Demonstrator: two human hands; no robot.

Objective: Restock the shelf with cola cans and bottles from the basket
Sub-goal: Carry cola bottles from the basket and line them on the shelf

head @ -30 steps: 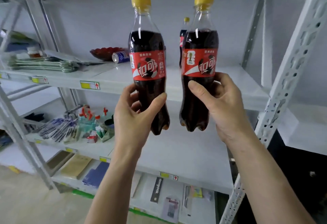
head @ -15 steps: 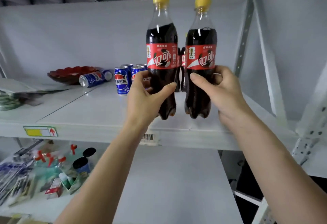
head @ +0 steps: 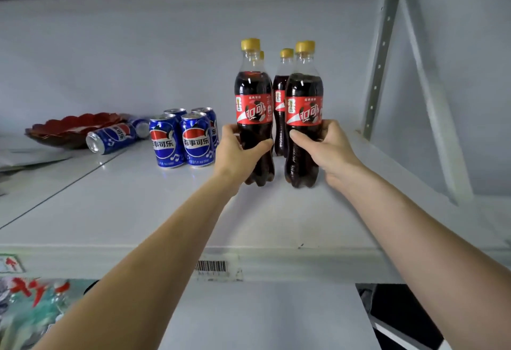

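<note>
Two cola bottles with red labels and yellow caps stand upright on the white shelf (head: 138, 211). My left hand (head: 237, 153) grips the left cola bottle (head: 253, 106) low on its body. My right hand (head: 329, 150) grips the right cola bottle (head: 303, 106) the same way. Both bottle bases touch the shelf board. Behind them stand more cola bottles (head: 280, 100), mostly hidden. To the left, several blue cola cans (head: 181, 142) stand upright in a cluster, and one blue can (head: 110, 138) lies on its side.
A red scalloped dish (head: 66, 127) sits at the far left behind the fallen can. A perforated metal upright (head: 378, 59) bounds the shelf on the right. A barcode label (head: 211, 266) is on the shelf's front lip. Below left lies colourful small stock (head: 30, 308).
Both hands have carried the bottles up, forward and down onto the shelf, in front of the rear bottles. My view has come closer to the shelf.
</note>
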